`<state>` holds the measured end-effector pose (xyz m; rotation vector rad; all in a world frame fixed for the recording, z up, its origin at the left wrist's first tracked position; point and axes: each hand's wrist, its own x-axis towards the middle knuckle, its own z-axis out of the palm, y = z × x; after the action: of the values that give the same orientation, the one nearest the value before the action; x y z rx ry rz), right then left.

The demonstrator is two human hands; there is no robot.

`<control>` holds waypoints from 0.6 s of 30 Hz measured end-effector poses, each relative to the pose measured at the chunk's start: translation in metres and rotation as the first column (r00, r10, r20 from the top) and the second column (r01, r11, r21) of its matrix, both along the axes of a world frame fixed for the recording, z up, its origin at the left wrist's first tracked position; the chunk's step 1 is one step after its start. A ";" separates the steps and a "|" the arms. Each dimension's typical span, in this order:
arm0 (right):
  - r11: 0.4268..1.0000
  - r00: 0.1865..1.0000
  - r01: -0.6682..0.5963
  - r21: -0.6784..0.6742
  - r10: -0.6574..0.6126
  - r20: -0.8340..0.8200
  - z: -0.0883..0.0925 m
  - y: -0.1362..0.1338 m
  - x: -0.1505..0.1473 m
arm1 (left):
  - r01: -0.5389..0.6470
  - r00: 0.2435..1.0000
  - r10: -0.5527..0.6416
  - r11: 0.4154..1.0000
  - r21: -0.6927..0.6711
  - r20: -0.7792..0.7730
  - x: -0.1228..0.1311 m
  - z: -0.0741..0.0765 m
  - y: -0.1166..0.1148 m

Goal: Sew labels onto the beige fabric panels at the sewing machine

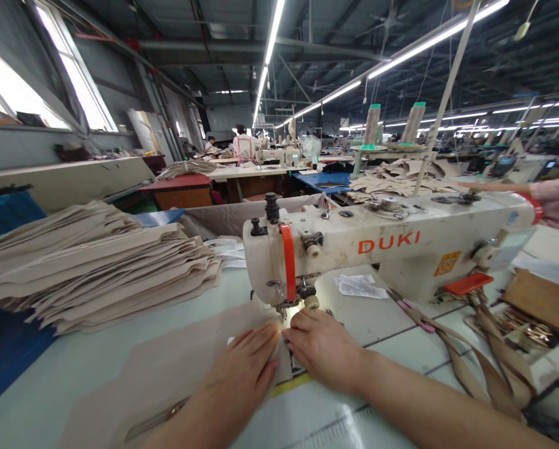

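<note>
A beige fabric piece (167, 368) lies flat on the pale table (50, 386), its far end under the needle of a white sewing machine (401, 243). My left hand (244, 371) rests flat on the fabric, fingers stretched toward the needle. My right hand (323, 349) presses down beside it, just right of the presser foot, fingers together and curled at the tips onto the cloth edge. Both hands touch near the needle.
A tall stack of cut beige pieces (87, 268) sits at the left. Beige straps (489, 349) and small metal parts (526, 330) lie at the right. Another person's arm (541, 193) reaches behind the machine. Thread cones (371, 125) stand beyond it, and other workers sit far back.
</note>
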<state>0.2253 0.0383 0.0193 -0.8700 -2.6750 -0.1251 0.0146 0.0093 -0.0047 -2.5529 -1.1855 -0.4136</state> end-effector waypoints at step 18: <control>0.998 0.997 0.068 -0.007 -0.068 0.041 0.000 0.002 -0.001 | 0.068 0.996 -0.070 0.997 0.035 0.061 0.001 -0.001 0.015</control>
<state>0.2241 0.0404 0.0197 -0.9715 -2.6864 -0.1490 0.0159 0.0242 -0.0057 -2.5754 -1.1046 -0.5270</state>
